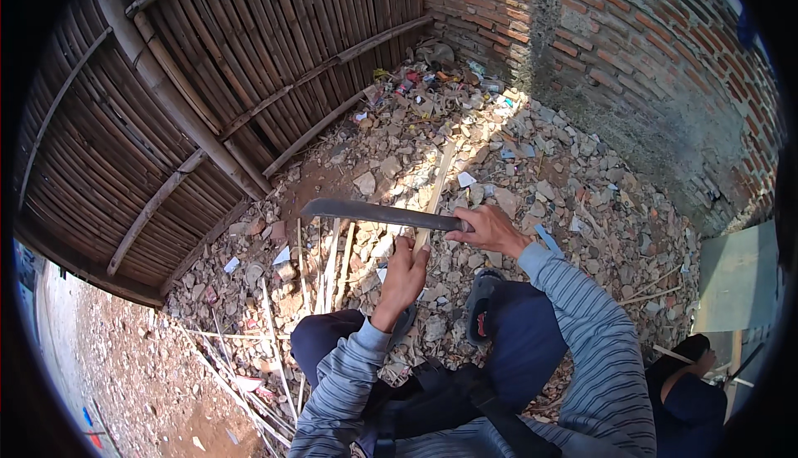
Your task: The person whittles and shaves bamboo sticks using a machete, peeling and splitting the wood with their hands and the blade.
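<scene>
Splitting a bamboo strip (435,196), a seated person steadies its near end upright in the left hand (405,271), fingers wrapped tight around it, while the right hand (490,229) grips the handle of a long machete (378,214), fingers closed, the blade lying across the strip just above the left hand. The strip slants away from the blade over rubble (532,167) toward the brick wall (632,51). The work looks to be at the shaving stage; the next stroke likely calls for steady pressure along the grain, clear of the left thumb.
</scene>
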Tool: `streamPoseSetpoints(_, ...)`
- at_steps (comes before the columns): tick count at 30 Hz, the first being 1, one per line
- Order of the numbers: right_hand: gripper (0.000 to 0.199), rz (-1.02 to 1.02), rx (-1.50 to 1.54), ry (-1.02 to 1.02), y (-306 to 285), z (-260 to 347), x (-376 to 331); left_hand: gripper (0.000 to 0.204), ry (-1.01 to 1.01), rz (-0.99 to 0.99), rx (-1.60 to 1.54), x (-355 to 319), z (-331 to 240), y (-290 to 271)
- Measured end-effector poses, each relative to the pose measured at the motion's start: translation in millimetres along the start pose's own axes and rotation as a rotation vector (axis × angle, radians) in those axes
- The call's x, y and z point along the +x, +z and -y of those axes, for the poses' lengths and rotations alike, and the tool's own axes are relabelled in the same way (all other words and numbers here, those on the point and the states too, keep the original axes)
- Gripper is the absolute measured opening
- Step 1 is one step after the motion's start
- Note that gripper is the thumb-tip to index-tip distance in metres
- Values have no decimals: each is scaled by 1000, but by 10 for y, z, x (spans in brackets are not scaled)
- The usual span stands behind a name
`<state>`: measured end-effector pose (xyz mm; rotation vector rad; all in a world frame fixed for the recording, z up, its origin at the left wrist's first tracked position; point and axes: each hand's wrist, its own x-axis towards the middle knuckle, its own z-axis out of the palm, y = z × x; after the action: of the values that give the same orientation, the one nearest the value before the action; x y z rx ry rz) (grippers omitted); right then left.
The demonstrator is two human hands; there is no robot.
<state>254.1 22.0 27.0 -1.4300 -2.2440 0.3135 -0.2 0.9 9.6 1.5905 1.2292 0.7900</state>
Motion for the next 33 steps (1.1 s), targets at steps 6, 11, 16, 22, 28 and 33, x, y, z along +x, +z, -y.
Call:
streamPoseSetpoints(6,62,11,90,12,95,-226,35,30,68,-25,82,-95,-142,28)
streamPoseSetpoints(11,62,-132,78,129,14,-447,20,31,116,-7,75,-87,-68,87)
streamPoseSetpoints(16,63,-74,62,119,-82,-137,-10,33,87,58,25,-122,-99,73)
streamPoseSetpoints(22,65,-11,-27,3,7,-53,10,27,242,-32,202,-93,-47,127)
streamPoseSetpoints(28,64,-44,-6,136,-63,-263,97,22,318,-103,341,-63,15,139)
streamPoseSetpoints(33,65,-51,30,115,11,-199,75,21,308,-85,354,-101,27,128)
